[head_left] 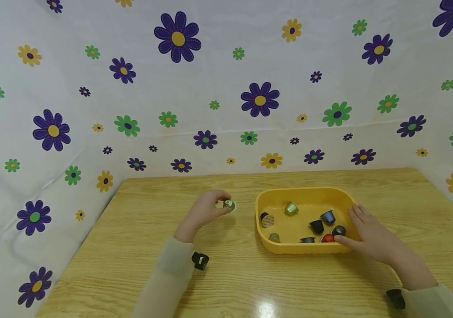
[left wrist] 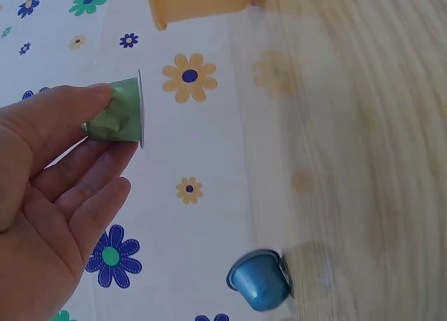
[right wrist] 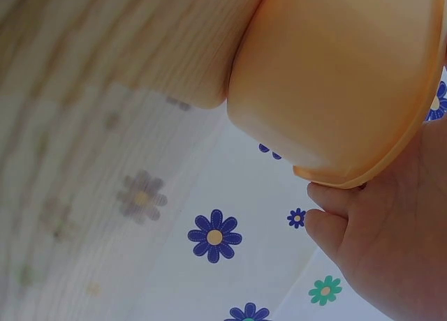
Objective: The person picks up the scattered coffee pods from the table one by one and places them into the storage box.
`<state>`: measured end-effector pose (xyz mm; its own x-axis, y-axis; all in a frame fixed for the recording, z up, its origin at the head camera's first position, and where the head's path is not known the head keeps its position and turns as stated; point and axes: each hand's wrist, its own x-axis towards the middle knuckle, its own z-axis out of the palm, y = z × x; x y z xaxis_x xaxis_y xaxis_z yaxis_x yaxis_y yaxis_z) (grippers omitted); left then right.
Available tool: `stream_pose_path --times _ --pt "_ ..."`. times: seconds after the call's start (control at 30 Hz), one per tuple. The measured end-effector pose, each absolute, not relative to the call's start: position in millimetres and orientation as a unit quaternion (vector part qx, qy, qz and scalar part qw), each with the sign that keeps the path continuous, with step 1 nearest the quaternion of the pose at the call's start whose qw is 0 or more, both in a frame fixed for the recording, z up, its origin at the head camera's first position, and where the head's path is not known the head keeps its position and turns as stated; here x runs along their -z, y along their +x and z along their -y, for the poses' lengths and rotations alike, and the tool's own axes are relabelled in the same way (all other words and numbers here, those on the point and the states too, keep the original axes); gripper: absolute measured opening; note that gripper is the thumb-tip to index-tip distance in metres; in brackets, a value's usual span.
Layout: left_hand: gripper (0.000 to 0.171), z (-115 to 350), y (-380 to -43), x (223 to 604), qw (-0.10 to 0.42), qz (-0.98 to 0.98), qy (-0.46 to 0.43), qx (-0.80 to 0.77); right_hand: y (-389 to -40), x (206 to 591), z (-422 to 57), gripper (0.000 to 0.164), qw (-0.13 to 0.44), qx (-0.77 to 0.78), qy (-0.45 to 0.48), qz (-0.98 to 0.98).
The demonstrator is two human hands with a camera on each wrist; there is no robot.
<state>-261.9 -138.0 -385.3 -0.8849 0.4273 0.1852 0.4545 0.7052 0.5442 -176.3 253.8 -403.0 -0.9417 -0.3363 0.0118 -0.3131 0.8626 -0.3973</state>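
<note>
My left hand (head_left: 206,206) pinches a green coffee capsule (head_left: 229,203) between thumb and fingers, left of a yellow plastic basin (head_left: 306,248). In the left wrist view the thumb lies over the capsule's foil-coloured body (left wrist: 120,115), and its pale flat lid faces away from the palm. A blue capsule (left wrist: 261,280) lies on the table below that hand. My right hand (head_left: 375,236) rests on the basin's right rim with its fingers extended and the thumb toward the near edge. Inside the basin lie several capsules, among them a green one (head_left: 291,208), a black one (head_left: 316,226) and a red one (head_left: 328,238).
A wooden table (head_left: 131,247) carries the basin. Behind and at both sides hangs a white cloth (head_left: 210,79) printed with purple, green and yellow flowers. Dark camera mounts (head_left: 200,261) sit at both wrists.
</note>
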Motion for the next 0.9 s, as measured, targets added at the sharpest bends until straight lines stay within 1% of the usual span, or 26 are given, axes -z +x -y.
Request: stream_pose_path --times 0.2,0.43,0.67,0.9 --pt "0.03 123.6 -258.8 379.9 0.026 0.918 -0.25 0.306 -176.6 403.1 -253.9 0.089 0.028 0.201 -0.169 -0.965" --pt "0.031 106.0 -256.7 376.3 0.041 0.908 -0.277 0.312 -176.0 401.4 -253.2 0.09 0.031 0.198 -0.167 -0.965" --pt "0.032 88.1 -257.6 376.7 0.035 0.898 -0.296 0.322 -174.9 401.8 -252.7 0.089 0.036 0.205 -0.167 -0.964" --pt "0.034 67.5 -257.0 375.2 0.04 0.892 -0.308 0.329 -175.3 402.7 -252.7 0.09 0.033 0.203 -0.163 -0.965"
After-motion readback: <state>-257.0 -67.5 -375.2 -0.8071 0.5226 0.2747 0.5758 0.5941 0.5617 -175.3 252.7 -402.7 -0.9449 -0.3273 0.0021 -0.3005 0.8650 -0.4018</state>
